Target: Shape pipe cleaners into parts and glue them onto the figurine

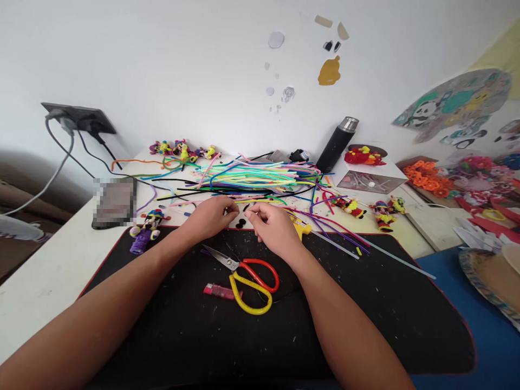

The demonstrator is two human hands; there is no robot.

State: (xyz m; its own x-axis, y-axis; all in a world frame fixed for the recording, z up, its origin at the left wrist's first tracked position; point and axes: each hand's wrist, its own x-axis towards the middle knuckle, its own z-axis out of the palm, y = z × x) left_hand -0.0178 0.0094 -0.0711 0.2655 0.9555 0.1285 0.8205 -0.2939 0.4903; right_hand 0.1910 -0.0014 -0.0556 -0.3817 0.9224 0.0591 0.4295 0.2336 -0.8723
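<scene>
My left hand (214,218) is over the mat's far edge, thumb and fingers pinched together. Facing it, my right hand (271,225) is also closed in a pinch. Whatever sits in either pinch is too small or hidden to name. Small black oval pieces (241,222) lie on the white tabletop between the two hands. Closer to me, scissors (231,264) with one red and one yellow handle rest on the black mat (174,336), blades pointing left. Beside them is a pink-red lighter (219,291). A yellow glue gun (301,227) is partly covered by my right hand.
Behind the hands lies a pile of colourful pipe cleaners (252,176). A fuzzy doll (146,233) and a blurred-out phone (115,203) are at left. A black thermos (337,145), a clear-topped box (369,181) and more dolls (383,215) stand at right.
</scene>
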